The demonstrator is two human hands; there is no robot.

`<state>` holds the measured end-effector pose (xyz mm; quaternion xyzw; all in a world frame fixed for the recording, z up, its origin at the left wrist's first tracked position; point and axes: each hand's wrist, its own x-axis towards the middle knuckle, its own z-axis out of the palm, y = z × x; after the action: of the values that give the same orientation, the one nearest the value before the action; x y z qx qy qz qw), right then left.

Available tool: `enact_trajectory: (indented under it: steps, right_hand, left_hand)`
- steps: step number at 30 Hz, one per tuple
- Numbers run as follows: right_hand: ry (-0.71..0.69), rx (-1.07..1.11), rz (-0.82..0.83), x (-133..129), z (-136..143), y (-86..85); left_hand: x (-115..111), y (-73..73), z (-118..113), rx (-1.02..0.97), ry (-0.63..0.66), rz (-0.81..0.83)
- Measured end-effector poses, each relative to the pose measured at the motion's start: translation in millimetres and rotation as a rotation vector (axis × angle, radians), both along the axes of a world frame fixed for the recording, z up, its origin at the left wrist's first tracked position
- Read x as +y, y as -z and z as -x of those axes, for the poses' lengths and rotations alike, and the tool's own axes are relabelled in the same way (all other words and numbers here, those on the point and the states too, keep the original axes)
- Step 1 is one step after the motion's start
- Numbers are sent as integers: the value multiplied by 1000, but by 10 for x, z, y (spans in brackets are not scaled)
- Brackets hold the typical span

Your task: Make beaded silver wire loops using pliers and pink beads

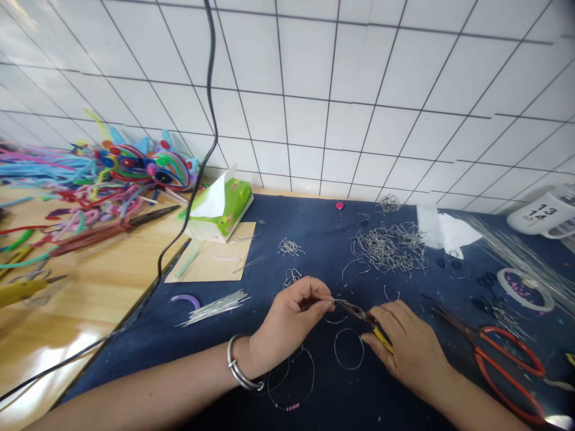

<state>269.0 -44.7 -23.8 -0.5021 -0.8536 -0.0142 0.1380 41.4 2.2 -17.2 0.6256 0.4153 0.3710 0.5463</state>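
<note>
My left hand (294, 314) pinches a thin metal wire between thumb and fingertips, with a silver bangle (233, 365) on that wrist. My right hand (406, 341) is closed round the yellow handles of a pair of pliers (358, 312), whose jaws point left and meet the wire close to my left fingertips. Below the hands, a bare wire ring (349, 349) lies on the dark blue cloth (309, 230). A larger wire loop (313, 383) carries several pink beads (293, 407) along its lower edge, and part of it is hidden by my left wrist.
Heaped wire pieces (386, 245) lie beyond my hands, and straight wires (218, 307) sit left. Orange-handled scissors (507, 365) and a bead dish (525, 290) are right. A tissue pack (220, 209), black cable (211, 90), coloured pipe cleaners (49, 167) and a mug (539, 212) stand farther out.
</note>
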Motion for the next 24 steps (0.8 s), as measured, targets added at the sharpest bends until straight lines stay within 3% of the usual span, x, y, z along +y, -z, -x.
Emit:
enact_trajectory:
  steps: [9,24]
  right_hand:
    - [-4,30,26,-5,11,-4]
    - [3,197,220,-39,74,-18]
  left_hand:
    - [-1,10,-12,-60,29,75]
    - [-13,-1,-66,-143,12,137]
